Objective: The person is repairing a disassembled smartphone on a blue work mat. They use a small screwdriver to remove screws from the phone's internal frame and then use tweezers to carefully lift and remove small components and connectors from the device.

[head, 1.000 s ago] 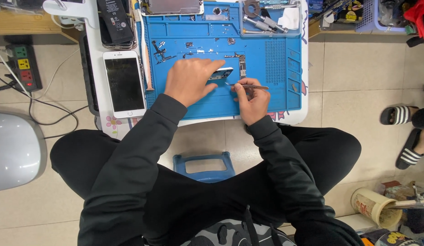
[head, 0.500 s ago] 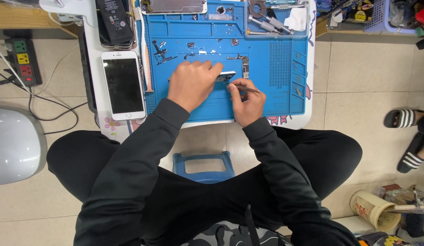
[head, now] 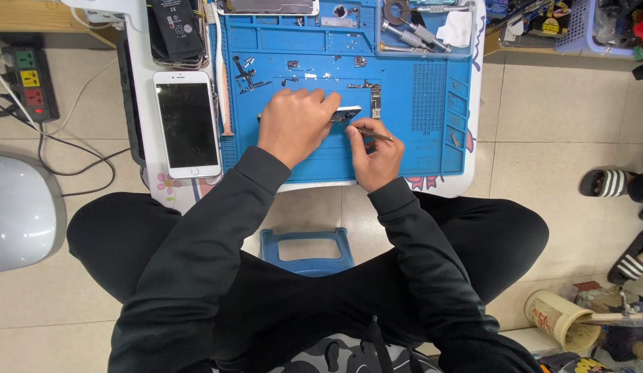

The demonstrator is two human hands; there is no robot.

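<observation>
- Lying flat near the middle of the blue work mat (head: 404, 148), a small dark phone part (head: 346, 113) shows only one end, dark with a pale rim; the rest is hidden under the left hand (head: 294, 124).
- Left hand presses palm-down on the part with fingers curled over it, pinning it to the mat rather than lifting it.
- Right hand (head: 376, 155) sits just beside it, thumb and fingers pinched narrow around thin metal tweezers (head: 370, 131); their shiny, slim tips point toward the exposed end of the part, though whether they touch it cannot be told.
- Work mat looks like matte rubber, moulded with shallow rectangular trays along the top and a grid of small bumps on its right.
- Small metal brackets and a narrow circuit board (head: 374, 97) lie scattered above the hands.
- White smartphone (head: 187, 124) with a glossy black, cracked screen lies face-up just left of the mat.
- Black rectangular battery (head: 176, 27) rests above the phone.
- Steel-tipped screwdrivers (head: 411, 34) lie in the top tray beside a crumpled white cloth (head: 456, 29).
- Both sleeves are soft black fabric.
</observation>
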